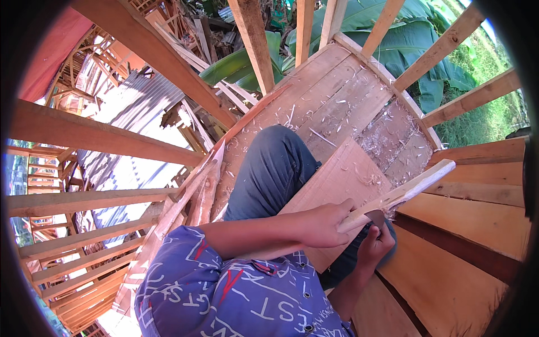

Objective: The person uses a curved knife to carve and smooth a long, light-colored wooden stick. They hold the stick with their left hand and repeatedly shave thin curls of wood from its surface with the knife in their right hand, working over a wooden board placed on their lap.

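Note:
My left hand (331, 224) is closed around the near end of a pale wooden stick (418, 185), which slants up to the right across my lap. The fingers of my right hand (375, 247) are wrapped round a knife (376, 217). Its short, dark blade lies against the underside of the stick, and its handle is hidden in the grip. Curled shavings show on the stick beside the blade. Beneath both hands, a flat wooden board (337, 182) rests over my bent leg, with a few shavings on it.
Plank flooring (331, 106) strewn with shavings spreads in front. Wooden railing slats (106, 140) stand around it on the left and far side. Long wood strips (205, 188) lie left of my knee. Wide boards (460, 224) are at the right. Banana leaves (365, 28) hang beyond the rails.

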Available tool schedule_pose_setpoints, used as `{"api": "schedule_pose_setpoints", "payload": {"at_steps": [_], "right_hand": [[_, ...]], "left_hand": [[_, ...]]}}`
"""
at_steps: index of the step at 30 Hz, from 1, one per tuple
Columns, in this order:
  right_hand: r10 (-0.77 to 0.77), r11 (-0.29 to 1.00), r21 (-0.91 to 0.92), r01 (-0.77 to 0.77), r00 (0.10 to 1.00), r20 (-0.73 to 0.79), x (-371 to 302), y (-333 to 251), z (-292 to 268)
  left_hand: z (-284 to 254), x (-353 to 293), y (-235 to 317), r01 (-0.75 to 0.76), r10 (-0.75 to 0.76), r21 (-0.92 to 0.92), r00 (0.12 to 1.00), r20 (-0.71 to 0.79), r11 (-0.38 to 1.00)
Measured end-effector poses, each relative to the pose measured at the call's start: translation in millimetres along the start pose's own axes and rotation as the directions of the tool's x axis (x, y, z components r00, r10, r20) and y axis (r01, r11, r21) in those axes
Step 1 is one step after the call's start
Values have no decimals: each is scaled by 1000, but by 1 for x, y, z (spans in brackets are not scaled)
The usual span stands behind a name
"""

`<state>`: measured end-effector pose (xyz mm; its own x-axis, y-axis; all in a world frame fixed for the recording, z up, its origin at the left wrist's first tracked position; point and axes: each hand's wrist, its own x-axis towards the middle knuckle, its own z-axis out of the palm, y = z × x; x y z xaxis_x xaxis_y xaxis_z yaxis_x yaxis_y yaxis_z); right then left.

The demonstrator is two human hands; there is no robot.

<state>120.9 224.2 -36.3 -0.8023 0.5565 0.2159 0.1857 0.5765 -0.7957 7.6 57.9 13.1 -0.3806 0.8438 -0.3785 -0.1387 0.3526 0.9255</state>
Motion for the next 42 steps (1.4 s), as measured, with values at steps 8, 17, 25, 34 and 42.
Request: {"api": "schedule_pose_setpoints", "payload": {"at_steps": [8,17,25,34,42], "right_hand": [[236,972,45,-233,964,-121,-1,22,-12],[274,949,223,-223,934,-231,-5,58,-21],[-30,997,-77,26,998,-49,3,30,-10],[547,660,685,-309,822,-156,-13,70,-7],[360,732,644,-223,929,-87,3,34,-31]], "left_hand": [[-6,-2,5,89,-88,-52,996,33,995],[-1,-2,10,103,-98,-64,992,82,993],[12,7,9,44,-43,-99,999,13,994],[6,11,12,57,-59,21,986,154,998],[8,15,-3,76,-70,-49,990,123,996]]}}
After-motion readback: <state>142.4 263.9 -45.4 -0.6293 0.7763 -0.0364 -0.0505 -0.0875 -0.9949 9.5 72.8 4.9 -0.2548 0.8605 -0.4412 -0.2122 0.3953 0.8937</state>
